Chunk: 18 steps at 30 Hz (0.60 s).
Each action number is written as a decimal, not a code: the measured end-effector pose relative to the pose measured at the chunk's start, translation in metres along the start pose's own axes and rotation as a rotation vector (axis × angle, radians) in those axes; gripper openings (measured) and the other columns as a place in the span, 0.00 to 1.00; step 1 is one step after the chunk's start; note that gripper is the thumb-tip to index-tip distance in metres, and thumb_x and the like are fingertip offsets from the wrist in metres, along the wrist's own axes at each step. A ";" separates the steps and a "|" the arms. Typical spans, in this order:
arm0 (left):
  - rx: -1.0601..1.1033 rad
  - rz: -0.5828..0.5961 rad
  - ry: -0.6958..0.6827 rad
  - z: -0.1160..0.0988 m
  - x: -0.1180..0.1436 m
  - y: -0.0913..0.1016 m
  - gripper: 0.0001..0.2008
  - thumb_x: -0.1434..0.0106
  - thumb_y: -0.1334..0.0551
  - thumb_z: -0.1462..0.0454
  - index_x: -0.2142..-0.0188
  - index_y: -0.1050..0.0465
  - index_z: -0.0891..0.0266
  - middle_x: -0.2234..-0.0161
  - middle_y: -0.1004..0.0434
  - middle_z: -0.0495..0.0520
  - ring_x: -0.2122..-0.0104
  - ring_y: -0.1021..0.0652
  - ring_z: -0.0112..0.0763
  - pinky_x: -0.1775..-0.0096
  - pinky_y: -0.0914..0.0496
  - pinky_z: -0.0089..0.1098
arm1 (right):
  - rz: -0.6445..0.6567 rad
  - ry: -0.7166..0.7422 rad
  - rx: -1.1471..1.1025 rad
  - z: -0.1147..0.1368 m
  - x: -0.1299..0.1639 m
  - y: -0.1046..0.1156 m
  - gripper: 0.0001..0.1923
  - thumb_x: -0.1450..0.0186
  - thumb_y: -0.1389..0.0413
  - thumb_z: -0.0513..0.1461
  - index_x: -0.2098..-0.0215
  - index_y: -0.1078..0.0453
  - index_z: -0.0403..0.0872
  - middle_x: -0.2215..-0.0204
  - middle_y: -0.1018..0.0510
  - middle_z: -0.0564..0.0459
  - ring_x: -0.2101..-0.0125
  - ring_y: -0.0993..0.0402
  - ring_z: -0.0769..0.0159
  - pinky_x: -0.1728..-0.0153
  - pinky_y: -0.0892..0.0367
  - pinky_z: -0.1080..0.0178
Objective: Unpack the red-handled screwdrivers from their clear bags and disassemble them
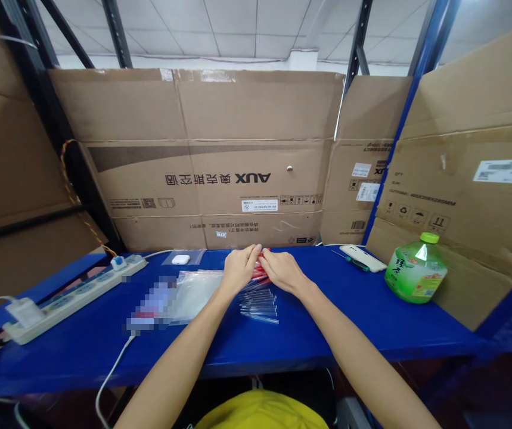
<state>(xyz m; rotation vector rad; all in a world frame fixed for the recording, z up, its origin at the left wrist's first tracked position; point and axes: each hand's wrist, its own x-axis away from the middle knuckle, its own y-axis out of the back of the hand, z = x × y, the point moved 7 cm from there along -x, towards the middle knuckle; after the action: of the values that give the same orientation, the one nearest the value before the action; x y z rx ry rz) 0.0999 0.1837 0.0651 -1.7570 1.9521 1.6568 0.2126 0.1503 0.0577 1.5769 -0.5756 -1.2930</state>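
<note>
Both hands grip one bundle of clear red-capped tubes [259, 292] near table [372, 322] back edge — left hand [239, 267] & right hand [282, 269] equally near, closed on capped ends; tubes' long axes point toward front edge.

The big cardboard box [220, 173] behind the counter has "AUX" printed on it upside down, with a row of Chinese characters next to it. The green bottle [415, 269] on the right has large Chinese characters on its label, and the white stickers on the other boxes are too small to read.
</note>
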 end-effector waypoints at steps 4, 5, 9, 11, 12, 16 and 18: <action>0.085 -0.063 0.035 0.000 -0.001 0.004 0.26 0.27 0.53 0.50 0.77 0.34 0.61 0.81 0.34 0.49 0.79 0.36 0.27 0.71 0.49 0.31 | -0.033 0.056 -0.004 -0.003 0.002 -0.003 0.12 0.23 0.58 0.40 0.56 0.35 0.45 0.64 0.18 0.46 0.67 0.23 0.62 0.68 0.45 0.64; 0.089 -0.073 0.046 0.001 -0.001 0.005 0.27 0.27 0.53 0.50 0.78 0.35 0.61 0.82 0.35 0.49 0.79 0.37 0.27 0.71 0.50 0.31 | -0.042 0.062 0.003 -0.005 0.002 -0.005 0.12 0.24 0.58 0.39 0.57 0.35 0.45 0.64 0.18 0.47 0.67 0.23 0.63 0.69 0.46 0.64; 0.075 -0.106 0.068 0.001 0.000 0.008 0.27 0.28 0.52 0.50 0.79 0.36 0.61 0.82 0.37 0.49 0.80 0.40 0.26 0.72 0.51 0.32 | -0.078 0.068 0.050 -0.010 0.000 -0.013 0.12 0.24 0.58 0.39 0.58 0.34 0.45 0.66 0.19 0.48 0.70 0.25 0.64 0.71 0.48 0.63; 0.066 -0.124 0.072 0.000 0.000 0.010 0.26 0.28 0.52 0.50 0.79 0.37 0.61 0.83 0.38 0.49 0.80 0.40 0.26 0.71 0.51 0.32 | -0.101 0.076 0.067 -0.012 -0.001 -0.016 0.12 0.24 0.58 0.39 0.59 0.34 0.45 0.66 0.19 0.47 0.70 0.25 0.64 0.72 0.48 0.63; 0.063 -0.137 0.073 -0.001 0.000 0.011 0.26 0.28 0.51 0.51 0.80 0.38 0.61 0.83 0.39 0.49 0.80 0.40 0.26 0.71 0.52 0.32 | -0.112 0.080 0.073 -0.013 -0.002 -0.018 0.12 0.24 0.58 0.39 0.60 0.34 0.45 0.66 0.19 0.47 0.70 0.25 0.64 0.72 0.48 0.63; 0.082 -0.196 0.058 -0.007 0.002 0.015 0.26 0.28 0.51 0.51 0.80 0.40 0.61 0.84 0.42 0.48 0.80 0.41 0.26 0.72 0.52 0.32 | -0.162 0.105 0.100 -0.016 -0.002 -0.020 0.12 0.24 0.57 0.38 0.61 0.34 0.45 0.69 0.21 0.49 0.72 0.27 0.66 0.73 0.48 0.64; 0.116 -0.213 0.045 -0.010 0.003 0.017 0.26 0.28 0.50 0.51 0.81 0.42 0.61 0.84 0.44 0.47 0.81 0.42 0.25 0.72 0.51 0.32 | -0.199 0.125 0.110 -0.017 -0.001 -0.020 0.13 0.24 0.58 0.37 0.63 0.35 0.45 0.70 0.21 0.49 0.72 0.27 0.66 0.73 0.47 0.64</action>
<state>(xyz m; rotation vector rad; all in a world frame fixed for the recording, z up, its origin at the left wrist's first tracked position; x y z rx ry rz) 0.0928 0.1714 0.0788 -1.8967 1.7648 1.4202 0.2235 0.1653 0.0398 1.8299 -0.4259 -1.3153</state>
